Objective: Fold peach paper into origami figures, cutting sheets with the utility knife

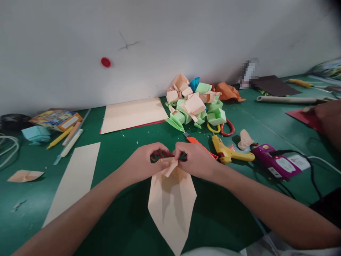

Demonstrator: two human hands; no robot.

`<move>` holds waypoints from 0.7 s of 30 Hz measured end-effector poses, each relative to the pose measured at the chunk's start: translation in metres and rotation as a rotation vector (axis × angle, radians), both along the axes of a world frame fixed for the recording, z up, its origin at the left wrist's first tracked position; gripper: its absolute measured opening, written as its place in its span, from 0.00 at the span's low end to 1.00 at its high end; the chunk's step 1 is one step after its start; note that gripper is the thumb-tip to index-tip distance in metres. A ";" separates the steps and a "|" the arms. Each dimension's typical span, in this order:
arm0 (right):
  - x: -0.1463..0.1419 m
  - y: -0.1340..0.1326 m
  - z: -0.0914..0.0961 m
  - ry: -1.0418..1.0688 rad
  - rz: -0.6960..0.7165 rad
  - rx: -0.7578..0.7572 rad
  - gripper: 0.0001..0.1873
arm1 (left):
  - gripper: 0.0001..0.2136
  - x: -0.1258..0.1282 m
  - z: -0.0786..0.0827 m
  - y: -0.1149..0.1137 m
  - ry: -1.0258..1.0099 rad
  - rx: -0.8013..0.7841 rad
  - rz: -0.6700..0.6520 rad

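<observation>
A folded sheet of peach paper (173, 202) hangs in front of me, pointed at its lower end. My left hand (149, 160) pinches its upper edge, thumb on the near side. Close against it, my right hand (190, 158) grips the same edge with bent fingers. A small flap of the paper sticks out between the two thumbs. Just beyond my right hand lies an orange cutter (195, 141), and a yellow glue gun (226, 151) rests to its right.
Peach and green folded papers (195, 105) are heaped by the wall. A paper stack (134, 112) lies left of them, a cut strip (77, 177) nearer. Markers (71, 142) lie at left. A purple power strip (279, 161) with cables stands right. Another person's hand (327, 121) touches red paper.
</observation>
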State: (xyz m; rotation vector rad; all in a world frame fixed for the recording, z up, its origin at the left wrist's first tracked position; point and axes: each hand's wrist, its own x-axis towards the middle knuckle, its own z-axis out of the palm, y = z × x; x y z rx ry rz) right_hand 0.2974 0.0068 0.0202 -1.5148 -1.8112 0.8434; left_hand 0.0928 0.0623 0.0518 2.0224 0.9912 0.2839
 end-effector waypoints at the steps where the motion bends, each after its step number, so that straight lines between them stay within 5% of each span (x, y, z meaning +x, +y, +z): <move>1: 0.001 0.000 0.001 -0.013 0.014 0.007 0.08 | 0.14 0.000 0.000 -0.002 0.024 0.013 -0.001; 8: 0.010 -0.001 0.015 -0.041 0.213 -0.077 0.12 | 0.09 0.003 -0.001 -0.010 0.164 0.193 0.020; 21: 0.005 0.001 0.018 -0.327 0.118 -0.044 0.06 | 0.12 0.009 -0.001 -0.022 0.351 0.375 -0.034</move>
